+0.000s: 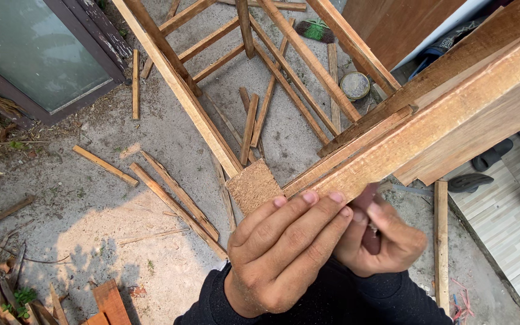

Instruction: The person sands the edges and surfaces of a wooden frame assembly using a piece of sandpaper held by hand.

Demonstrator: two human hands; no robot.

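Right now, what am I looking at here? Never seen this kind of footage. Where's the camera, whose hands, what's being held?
There is no machine: a person works with two bare hands, and the single picture comes from a camera on their head, looking down.

The left hand wraps its fingers over the near end of a long wood beam, beside a square block end. The right hand sits just under the beam, its grip pinched on something small; I cannot tell what.

Below is a sandy concrete floor strewn with wood slats and offcuts. A wooden frame stands further off, with a small round tin near it. A framed glass panel lies at upper left, and sandals sit by pale tiles at right.
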